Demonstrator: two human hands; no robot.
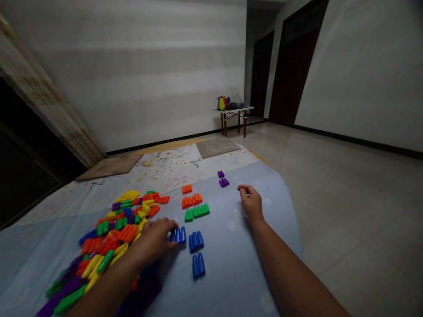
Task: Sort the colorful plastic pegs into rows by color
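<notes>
On the pale blue cloth, my left hand [157, 240] has its fingers and thumb around the left end of a blue plastic toy piece with rounded prongs [180, 235]. Close beside it are two more blue pieces, one joined piece [196, 241] and a nearer one [198, 265]. Beyond them lie a green row [197, 212], an orange row [192, 200] and a smaller orange piece [187, 189]. My right hand [251, 202] rests at the right with curled fingers, nothing visible in them. Nearest to it are two purple pieces [224, 182].
A heap of mixed coloured pieces [122, 233] spreads under and left of my left arm. Flat mats lie at the far side, one grey-brown [218, 148] and one brown [110, 167]. Past the rounded table edge, a small folding table [234, 109] holds a colourful bag.
</notes>
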